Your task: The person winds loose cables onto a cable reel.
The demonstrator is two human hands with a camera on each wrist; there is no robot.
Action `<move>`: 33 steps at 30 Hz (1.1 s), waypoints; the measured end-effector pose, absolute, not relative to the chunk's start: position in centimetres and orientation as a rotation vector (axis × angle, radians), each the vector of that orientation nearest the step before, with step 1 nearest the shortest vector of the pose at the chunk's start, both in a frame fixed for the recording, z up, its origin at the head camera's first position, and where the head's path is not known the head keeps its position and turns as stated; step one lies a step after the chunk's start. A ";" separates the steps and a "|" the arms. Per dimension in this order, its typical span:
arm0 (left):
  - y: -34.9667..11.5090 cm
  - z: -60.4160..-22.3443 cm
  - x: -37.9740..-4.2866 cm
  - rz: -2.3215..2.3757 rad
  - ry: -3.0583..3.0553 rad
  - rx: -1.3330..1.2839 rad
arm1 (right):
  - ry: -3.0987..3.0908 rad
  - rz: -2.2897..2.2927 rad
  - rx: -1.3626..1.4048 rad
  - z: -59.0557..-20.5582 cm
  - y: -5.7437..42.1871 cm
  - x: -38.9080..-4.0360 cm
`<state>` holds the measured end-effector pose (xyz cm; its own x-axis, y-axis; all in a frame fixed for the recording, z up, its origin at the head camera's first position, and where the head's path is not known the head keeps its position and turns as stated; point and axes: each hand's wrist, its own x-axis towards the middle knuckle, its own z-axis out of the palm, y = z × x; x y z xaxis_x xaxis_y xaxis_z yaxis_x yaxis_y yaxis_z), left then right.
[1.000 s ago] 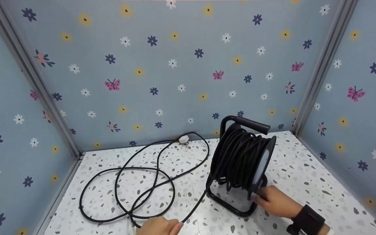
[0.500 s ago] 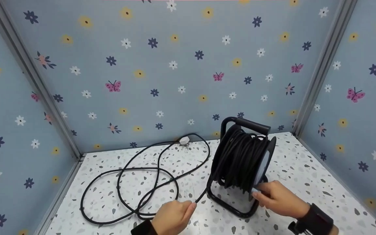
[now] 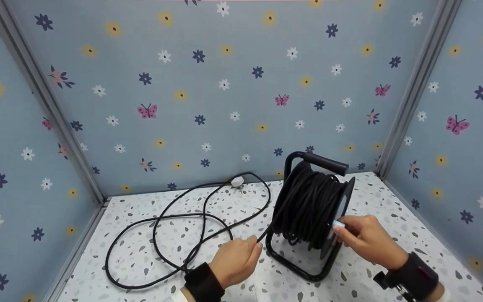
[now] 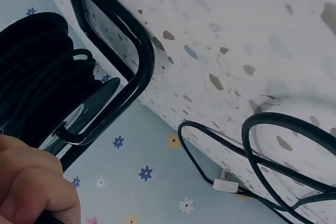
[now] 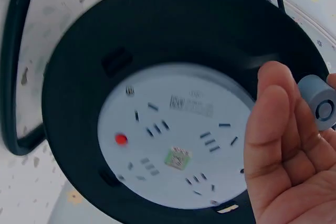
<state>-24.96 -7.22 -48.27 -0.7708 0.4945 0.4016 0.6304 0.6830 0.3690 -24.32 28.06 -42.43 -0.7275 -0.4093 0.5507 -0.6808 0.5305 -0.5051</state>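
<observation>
A black cable reel (image 3: 308,205) stands on its tube frame, wound with black cable. On its outer side, my right hand (image 3: 369,239) holds a small light grey knob (image 3: 338,224) between thumb and fingers. The right wrist view shows this knob (image 5: 317,100) by the reel's flange (image 5: 173,30), beside the grey face panel (image 5: 173,140) with slots. To the left of the reel, my left hand (image 3: 235,260) grips the loose cable (image 3: 263,235), which runs taut from the hand up to the drum. In the left wrist view, curled fingers (image 4: 39,179) close round it.
Loose cable loops (image 3: 155,228) spread over the speckled white tabletop (image 3: 132,251) on the left. A white plug (image 3: 237,181) lies at the back against the flowered wall (image 3: 224,105). Side panels with metal posts (image 3: 417,88) enclose the table.
My left hand has moved up and right toward the reel, along with the cable. My right hand has risen with the knob, and the drum has turned. The loops shifted slightly.
</observation>
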 end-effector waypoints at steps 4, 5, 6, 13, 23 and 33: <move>-6.5 -47.6 -25.4 -0.745 -2.617 -0.876 | -2.385 0.977 0.863 -41.7 28.3 -24.7; -6.4 -47.4 -25.5 -0.750 -2.613 -0.871 | -2.376 0.965 0.855 -41.6 28.4 -24.8; -6.2 -47.2 -25.7 -0.752 -2.610 -0.868 | -2.363 0.950 0.855 -41.4 28.5 -25.0; -4.9 -45.6 -26.9 -0.742 -2.619 -0.865 | -2.298 0.855 0.819 -40.5 29.3 -26.2; -2.9 -44.0 -28.6 -0.762 -2.605 -0.830 | -2.315 0.755 0.768 -39.1 30.4 -27.8; -3.6 -44.4 -28.7 -1.111 -2.747 -0.767 | -2.321 0.792 0.745 -38.9 31.0 -28.8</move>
<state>-28.68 -3.64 -44.40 -0.8715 0.4197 0.2537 0.4781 0.6116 0.6304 -28.82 31.01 -38.94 -0.6818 -0.3146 0.6605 -0.6528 0.6691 -0.3552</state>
